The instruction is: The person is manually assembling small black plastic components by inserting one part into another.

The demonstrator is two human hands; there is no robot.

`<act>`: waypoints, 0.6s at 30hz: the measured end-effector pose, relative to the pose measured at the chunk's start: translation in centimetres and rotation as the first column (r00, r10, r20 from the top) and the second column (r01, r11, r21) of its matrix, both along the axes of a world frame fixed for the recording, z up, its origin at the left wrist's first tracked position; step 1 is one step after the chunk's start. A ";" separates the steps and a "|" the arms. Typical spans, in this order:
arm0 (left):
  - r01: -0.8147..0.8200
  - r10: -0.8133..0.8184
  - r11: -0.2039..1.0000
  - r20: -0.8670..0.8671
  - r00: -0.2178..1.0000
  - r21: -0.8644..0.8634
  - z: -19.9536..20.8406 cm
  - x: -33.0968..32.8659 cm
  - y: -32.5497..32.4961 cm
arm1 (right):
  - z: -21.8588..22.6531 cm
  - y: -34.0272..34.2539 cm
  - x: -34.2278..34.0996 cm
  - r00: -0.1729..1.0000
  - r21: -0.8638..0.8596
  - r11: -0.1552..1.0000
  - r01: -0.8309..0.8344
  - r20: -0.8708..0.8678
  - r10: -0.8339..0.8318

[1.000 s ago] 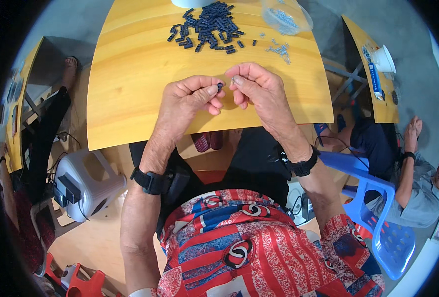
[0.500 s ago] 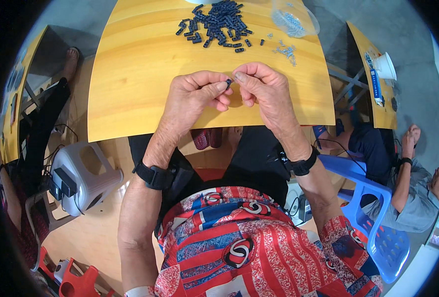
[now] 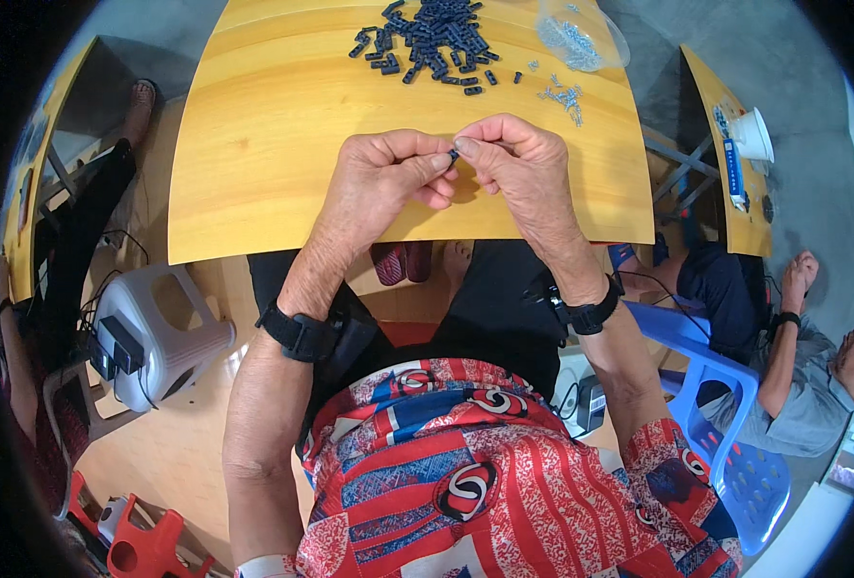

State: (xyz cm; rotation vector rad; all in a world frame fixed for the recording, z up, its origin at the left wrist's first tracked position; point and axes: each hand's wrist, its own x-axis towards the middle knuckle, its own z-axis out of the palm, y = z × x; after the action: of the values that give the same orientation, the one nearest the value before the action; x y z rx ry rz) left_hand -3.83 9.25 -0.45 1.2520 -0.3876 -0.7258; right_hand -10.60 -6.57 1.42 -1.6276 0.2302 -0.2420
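Above the near part of the yellow wooden table, my two hands meet at the fingertips. My left hand is closed, pinching a small black plastic piece between thumb and forefinger. The thumb and forefinger of my right hand press together at the upper end of that piece; what they grip, if anything, is too small to make out. Farther back lies a heap of similar black plastic pieces. Right of it are small loose silvery screws and a clear plastic bag holding more of them.
A blue plastic chair and a seated person are to my right. A white plastic stool bearing a black box stands to my left, with a red stool below it. Other tables flank mine, the right one with a white container.
My right fingertips have come closer to my left ones and now touch the black piece's end. The view has shifted slightly, so the heap and screws appear a little farther right.
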 end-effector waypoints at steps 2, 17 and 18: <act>0.000 0.000 1.000 0.002 1.000 0.008 0.1 0.0 0.0 | -0.1 -0.1 0.1 1.000 -0.033 0.999 0.001 0.008 -0.001; 0.034 -0.033 0.998 -0.024 0.999 0.050 0.2 0.3 -0.1 | 0.1 -0.5 0.2 0.992 -0.346 0.938 0.003 0.121 0.041; 0.033 -0.032 0.998 -0.024 0.999 0.051 0.3 0.3 0.0 | 0.4 -0.4 0.3 0.985 -0.434 0.901 -0.001 0.156 0.076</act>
State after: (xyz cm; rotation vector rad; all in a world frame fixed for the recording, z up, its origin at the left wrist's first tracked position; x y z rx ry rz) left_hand -3.51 9.23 -0.16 1.2865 -0.3725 -0.7813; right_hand -10.32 -7.02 1.86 -2.0388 0.0093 -0.4222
